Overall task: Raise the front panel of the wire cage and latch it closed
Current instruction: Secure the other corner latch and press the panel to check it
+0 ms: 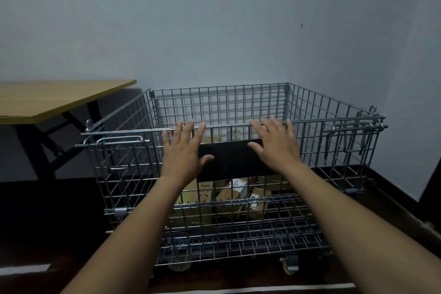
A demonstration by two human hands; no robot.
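Note:
A grey wire cage (310, 102) on castors stands against the wall. Its front panel (133, 174) is upright, top bar level with the side walls. My left hand (182, 150) and my right hand (276, 145) lie flat against the panel's upper part, fingers spread, on either side of a black plate (231, 157) fixed to the mesh. Neither hand holds anything. A sliding latch (119, 140) sits at the panel's top left corner and another latch (350, 126) at the top right. Whether they are engaged I cannot tell.
Several cardboard boxes (229, 196) lie inside the cage. A yellow-topped folding table (55, 98) with black legs stands at the left. A castor (290, 266) shows under the cage front. The floor is dark, with a white line (238, 290) along the near edge.

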